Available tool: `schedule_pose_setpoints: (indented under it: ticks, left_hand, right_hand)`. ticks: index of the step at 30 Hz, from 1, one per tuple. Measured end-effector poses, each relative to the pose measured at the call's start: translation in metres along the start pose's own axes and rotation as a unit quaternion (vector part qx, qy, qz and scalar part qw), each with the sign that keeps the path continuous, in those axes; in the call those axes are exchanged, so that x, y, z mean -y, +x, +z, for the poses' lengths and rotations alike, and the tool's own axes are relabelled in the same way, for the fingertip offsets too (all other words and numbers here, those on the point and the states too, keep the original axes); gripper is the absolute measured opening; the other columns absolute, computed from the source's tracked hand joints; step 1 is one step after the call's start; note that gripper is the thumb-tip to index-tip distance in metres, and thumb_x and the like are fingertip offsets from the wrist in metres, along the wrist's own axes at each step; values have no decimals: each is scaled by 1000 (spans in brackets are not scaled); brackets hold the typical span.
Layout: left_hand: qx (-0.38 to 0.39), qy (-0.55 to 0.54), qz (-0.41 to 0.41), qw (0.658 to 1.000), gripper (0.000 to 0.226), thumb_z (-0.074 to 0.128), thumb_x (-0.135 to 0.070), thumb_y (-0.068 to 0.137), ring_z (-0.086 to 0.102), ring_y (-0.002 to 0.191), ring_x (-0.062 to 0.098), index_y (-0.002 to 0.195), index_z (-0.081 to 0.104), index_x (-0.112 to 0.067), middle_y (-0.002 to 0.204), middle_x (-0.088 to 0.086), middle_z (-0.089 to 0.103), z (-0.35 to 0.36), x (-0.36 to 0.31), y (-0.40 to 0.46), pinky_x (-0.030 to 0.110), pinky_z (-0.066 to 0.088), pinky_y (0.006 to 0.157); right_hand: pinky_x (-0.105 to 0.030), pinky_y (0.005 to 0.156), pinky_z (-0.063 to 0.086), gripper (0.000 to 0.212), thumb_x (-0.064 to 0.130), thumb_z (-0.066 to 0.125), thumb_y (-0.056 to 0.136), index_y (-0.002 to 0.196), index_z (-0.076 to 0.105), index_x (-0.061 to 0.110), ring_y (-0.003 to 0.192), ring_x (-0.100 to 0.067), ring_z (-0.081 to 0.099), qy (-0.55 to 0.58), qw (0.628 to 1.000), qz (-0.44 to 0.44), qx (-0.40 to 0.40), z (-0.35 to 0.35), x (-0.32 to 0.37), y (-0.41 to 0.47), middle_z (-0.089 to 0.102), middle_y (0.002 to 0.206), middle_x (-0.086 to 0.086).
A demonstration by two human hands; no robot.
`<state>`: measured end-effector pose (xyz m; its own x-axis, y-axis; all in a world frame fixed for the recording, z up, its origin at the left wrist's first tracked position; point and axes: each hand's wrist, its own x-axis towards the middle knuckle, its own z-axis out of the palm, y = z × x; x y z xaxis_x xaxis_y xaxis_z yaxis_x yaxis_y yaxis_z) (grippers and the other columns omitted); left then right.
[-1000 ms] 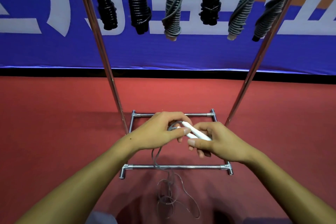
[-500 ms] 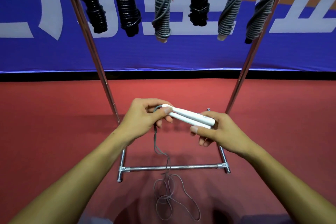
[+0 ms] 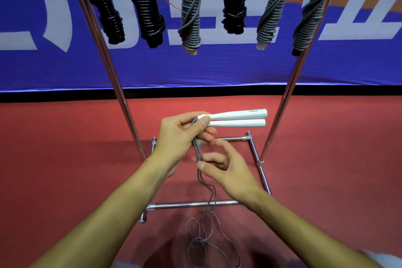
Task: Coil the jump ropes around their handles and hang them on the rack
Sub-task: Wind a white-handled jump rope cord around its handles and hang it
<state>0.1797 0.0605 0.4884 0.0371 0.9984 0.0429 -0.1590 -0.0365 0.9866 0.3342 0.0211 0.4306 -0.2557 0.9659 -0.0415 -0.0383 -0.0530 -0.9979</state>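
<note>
Handles (image 3: 237, 119) first in this head view: two white jump-rope handles lie side by side and level, pinched at their cord end by the left hand (image 3: 180, 137), thumb curled over them. Below, the right hand (image 3: 226, 169) closes finger and thumb on the gray cord (image 3: 199, 159) just under that grip. The rest of the cord drops past the rack's (image 3: 280, 102) chrome base bar and piles in loose loops on the red floor (image 3: 65, 148).

Now the risks. Those floor loops overlap, so pulling up slack could draw a knot or snag on the base bar. The left grip holds only the handles' ends, so the first tight wrap could splay them or let one slip.

Six coiled ropes (image 3: 191, 13) hang above, black and gray. On writing: the blue banner (image 3: 217, 65) behind carries large white characters, cropped too far to read. A small mark on the upper handle is illegible.
</note>
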Motion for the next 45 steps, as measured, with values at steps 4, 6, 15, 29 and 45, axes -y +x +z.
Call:
schedule_pose_setpoints:
  ticks: [4, 6, 15, 29, 45]
  left_hand:
    - [-39, 22, -10, 999, 13, 71, -6, 97, 79, 78, 28, 110, 75, -3, 88, 21, 79, -11, 3, 8, 33, 65, 75]
    - [-43, 68, -2, 997, 13, 72, -5, 97, 80, 79, 24, 109, 76, -3, 86, 16, 80, -20, 6, 10, 34, 65, 78]
    - [81, 367, 100, 921, 11, 73, -31, 95, 51, 68, 5, 99, 83, -32, 73, 8, 70, -33, 13, -4, 40, 50, 69]
    - [256, 177, 2, 950, 15, 71, -7, 99, 59, 60, 16, 108, 81, -2, 70, 12, 71, -19, -13, -15, 28, 51, 65]
    - [12, -57, -107, 993, 32, 75, -24, 83, 51, 54, 15, 106, 82, -2, 74, 19, 67, -3, -7, -16, 30, 57, 63]
  right_hand:
    - [-27, 61, 45, 36, 13, 76, 93, 120, 56, 26, 59, -12, 53, -72, 996, -27, -38, -9, 6, 2, 61, 73, -2]
    - [-30, 58, 43, 28, 21, 77, 93, 113, 60, 31, 57, -10, 48, -151, 982, -75, -80, -22, 13, 2, 62, 70, 2]
    - [-36, 70, 52, 7, 32, 78, 92, 97, 74, 30, 75, -8, 63, -431, 872, -218, -84, -72, 43, -2, 69, 85, 15]
    - [-20, 49, 36, 8, 13, 75, 89, 96, 76, 9, 55, -11, 44, -61, 992, 23, 107, -92, 65, -2, 63, 73, -3]
    - [-24, 52, 21, 26, 14, 75, 88, 112, 74, 3, 62, -11, 31, 179, 984, -16, -17, -20, 22, 4, 44, 78, -11]
